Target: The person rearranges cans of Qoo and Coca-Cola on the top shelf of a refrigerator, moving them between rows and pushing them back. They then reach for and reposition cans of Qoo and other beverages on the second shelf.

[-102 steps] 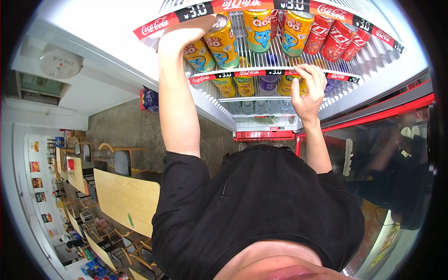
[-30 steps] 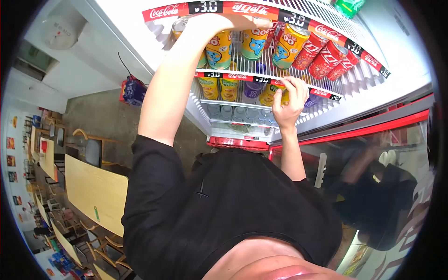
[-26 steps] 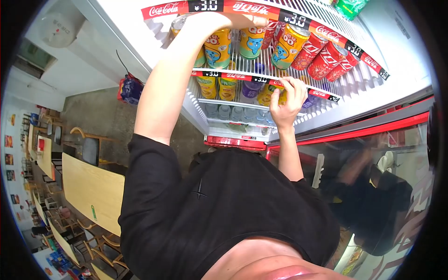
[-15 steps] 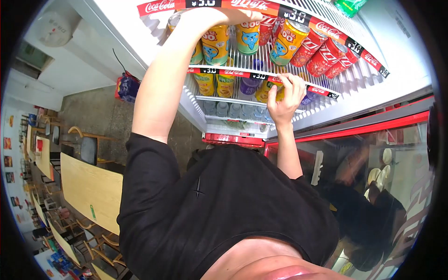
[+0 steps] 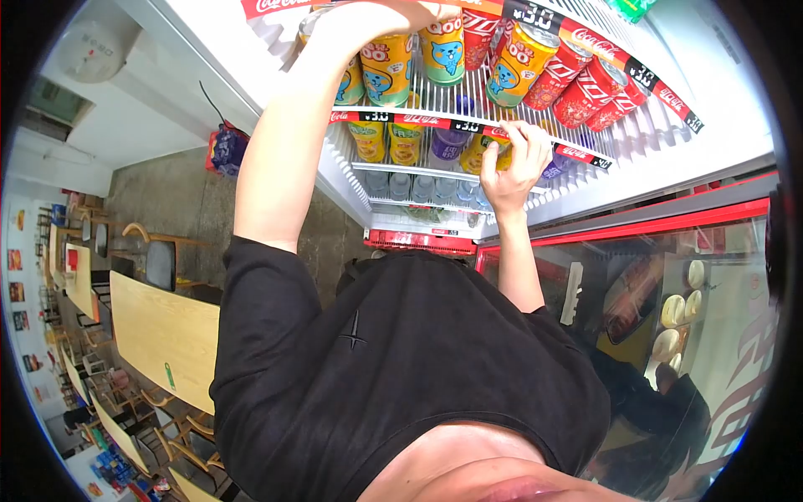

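At the top of the head view, my left hand point(image 5: 422, 15) reaches over the upper shelf beside a yellow-orange Qoo can point(image 5: 443, 52); its fingers are mostly hidden at the frame edge, so a hold cannot be made out. My right hand point(image 5: 517, 167) rests its bent, slightly spread fingers against the red and black price strip point(image 5: 435, 122) of the shelf below, thumb apart, no drink in it. Red Coca-Cola cans point(image 5: 595, 92) lean right of another Qoo can point(image 5: 520, 69). Yellow bottles point(image 5: 366, 142) and a purple bottle point(image 5: 447, 147) stand below.
The fridge door point(image 5: 661, 318) is open at the right, with reflections in its glass. Wooden tables point(image 5: 159, 326) and chairs point(image 5: 161, 261) are at the left. A dark blue and red bag point(image 5: 227, 151) is beside the fridge. Clear bottles point(image 5: 400, 186) fill a lower shelf.
The shelves and cans sit slightly higher in view. My left hand is nearer the top edge, with less of its fingers showing. My right hand keeps its place at the strip.
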